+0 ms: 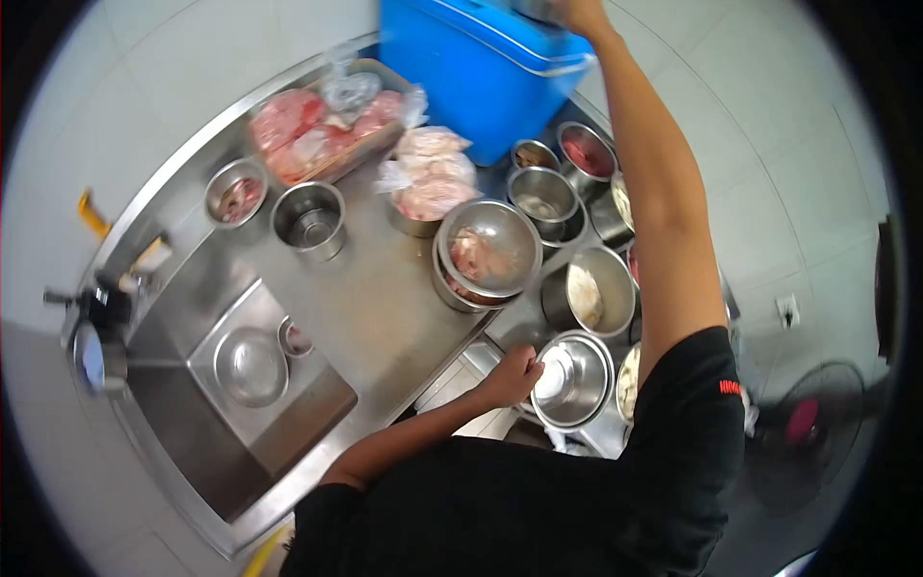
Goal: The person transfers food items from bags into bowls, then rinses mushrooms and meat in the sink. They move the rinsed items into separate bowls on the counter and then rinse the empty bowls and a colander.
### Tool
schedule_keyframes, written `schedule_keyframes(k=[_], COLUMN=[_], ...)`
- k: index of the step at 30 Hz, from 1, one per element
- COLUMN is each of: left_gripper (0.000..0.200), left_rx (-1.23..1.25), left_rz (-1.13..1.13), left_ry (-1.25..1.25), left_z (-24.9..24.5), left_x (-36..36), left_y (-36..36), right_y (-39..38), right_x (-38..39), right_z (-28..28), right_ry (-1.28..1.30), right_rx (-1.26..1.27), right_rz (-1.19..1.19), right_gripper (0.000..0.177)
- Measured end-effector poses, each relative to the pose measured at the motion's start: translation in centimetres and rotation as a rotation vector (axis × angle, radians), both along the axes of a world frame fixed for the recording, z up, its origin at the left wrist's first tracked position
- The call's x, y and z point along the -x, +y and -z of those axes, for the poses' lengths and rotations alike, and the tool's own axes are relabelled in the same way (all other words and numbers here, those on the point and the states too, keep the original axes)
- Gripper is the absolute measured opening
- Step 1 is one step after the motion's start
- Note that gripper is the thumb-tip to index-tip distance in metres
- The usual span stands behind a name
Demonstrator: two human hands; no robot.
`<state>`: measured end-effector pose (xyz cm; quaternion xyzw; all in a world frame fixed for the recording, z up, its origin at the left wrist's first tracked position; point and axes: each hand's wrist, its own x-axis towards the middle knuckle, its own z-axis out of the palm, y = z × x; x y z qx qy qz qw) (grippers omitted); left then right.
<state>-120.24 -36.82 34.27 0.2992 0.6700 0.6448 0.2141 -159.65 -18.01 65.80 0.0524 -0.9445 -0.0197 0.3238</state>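
My left hand (pixel 512 377) is closed in a fist against the near rim of a shiny steel bowl (pixel 583 381), which sits nested in another. What its fingers grip, if anything, is hidden. My right arm reaches far up to the top edge of the view. There my right hand (pixel 580 15), partly cut off, is closed at the edge of a grey metal container (pixel 535 9) at the top of a blue cooler box (pixel 471 82). Below the cooler, a steel bowl with pieces of raw meat (pixel 473 252) rests on another pot.
A tray of bagged raw meat (pixel 288 144) and a bag of pale meat (pixel 433 173) sit on the steel counter (pixel 370 298). An empty steel pot (pixel 309 219) stands nearby. The sink (pixel 178 423) holds a round lid-like dish (pixel 251 366). Several food pots crowd the right, including one pot (pixel 615 274).
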Motion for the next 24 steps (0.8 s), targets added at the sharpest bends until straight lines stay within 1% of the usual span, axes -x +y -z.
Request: schedule_keyframes(k=[2,3,4,5,7,9,10,11,13,14,15,17,18,19,20,21,23,24], left_gripper=[0.024,0.023,0.022,0.022,0.023,0.024,0.026,0.027,0.028,0.026,0.024,0.02,0.019,0.018,0.017,0.017,0.018,0.019], left_rx=[0.011,0.019,0.024,0.028,0.022,0.001,-0.02,-0.042,-0.062,-0.091,-0.121,-0.224,-0.262,-0.289,-0.326,-0.324,-0.301,-0.24], left_rz=[0.052,0.088,0.118,0.144,0.171,0.174,0.169,0.164,0.129,0.133,0.138,0.186,0.19,0.128,0.06,0.051,-0.077,-0.086], left_ry=[-0.092,-0.155,-0.226,-0.303,-0.497,-0.766,-0.781,-0.796,-0.818,-0.812,-0.806,-0.81,-0.83,-0.884,-0.931,-0.918,-0.864,-0.812], left_z=[0.6,1.1,1.6,2.0,2.2,-0.2,-0.8,-1.5,-1.9,-1.6,-1.2,0.4,0.9,0.7,0.4,-0.3,-1.4,-2.4], left_x=[0.1,0.1,0.0,0.0,-0.6,-0.9,-1.3,-1.7,-2.6,-3.1,-3.5,-3.8,-4.0,-4.5,-4.9,-5.3,-6.4,-6.9], left_y=[0.0,0.1,0.2,0.3,0.2,-0.6,-0.6,-0.6,-1.0,-1.2,-1.5,-1.8,-1.9,-1.9,-1.7,-1.4,-1.0,-0.7], right_y=[0.2,-0.1,-1.1,-2.7,-5.5,-5.6,-5.6,-5.7,-5.3,-5.2,-5.4,-6.2,-6.4,-6.6,-7.3,-7.8,-8.3,-8.2], right_x=[-2.9,-6.0,-10.5,-15.0,-25.2,-33.3,-37.5,-40.3,-45.3,-47.3,-48.2,-49.9,-50.5,-50.9,-51.8,-52.4,-53.2,-53.4], right_z=[0.7,1.0,1.2,1.9,4.2,8.6,10.8,12.1,18.6,22.1,23.5,24.1,24.5,24.8,25.9,24.9,24.1,23.6], right_ry=[0.02,0.011,-0.066,-0.22,-0.792,-1.146,-1.315,-1.372,-1.358,-1.28,-1.362,-1.285,-1.198,-1.082,-0.868,-0.821,-0.755,-0.71], right_rx=[-0.033,-0.056,-0.064,-0.039,0.112,0.243,0.301,0.389,0.581,0.686,0.838,0.968,1.004,0.922,0.896,0.869,0.833,0.787], right_rz=[0.011,-0.002,-0.043,-0.1,-0.208,-0.202,-0.173,-0.06,0.096,0.147,0.154,0.105,0.086,0.042,0.113,0.139,0.206,0.227], right_gripper=[0.024,0.025,0.026,0.027,0.03,0.056,0.07,0.074,0.083,0.088,0.093,0.09,0.08,0.057,0.038,0.03,0.026,0.025])
